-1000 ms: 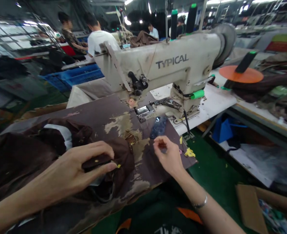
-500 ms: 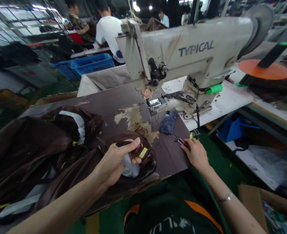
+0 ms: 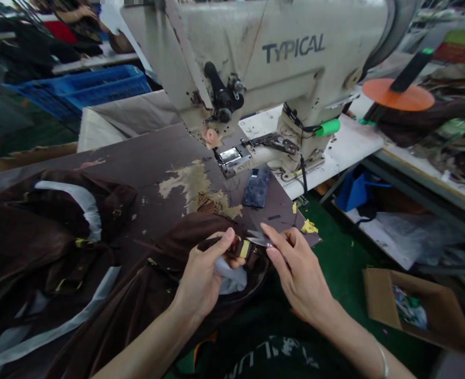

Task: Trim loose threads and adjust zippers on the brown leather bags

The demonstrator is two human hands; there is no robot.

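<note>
My left hand (image 3: 203, 273) pinches a fold of a dark brown leather piece (image 3: 149, 273) with a yellow tape tab (image 3: 245, 248) at its edge, near the front of the worn brown table (image 3: 153, 163). My right hand (image 3: 295, 271) is closed on small metal snips (image 3: 258, 238), whose tips sit right at the yellow tab. Both hands meet over the same spot of the brown piece. A dark phone (image 3: 257, 188) lies on the table just beyond them.
A cream sewing machine (image 3: 279, 63) marked TYPICAL stands behind, its needle plate (image 3: 230, 156) close to the phone. More brown material (image 3: 38, 231) is heaped at left. A cardboard box (image 3: 417, 310) sits on the green floor at right. Blue crates (image 3: 86, 89) stand at back left.
My right hand picked up the snips from the table edge and brought them left to the yellow tab. My left hand lifted the brown piece nearer. The view moved closer to the machine.
</note>
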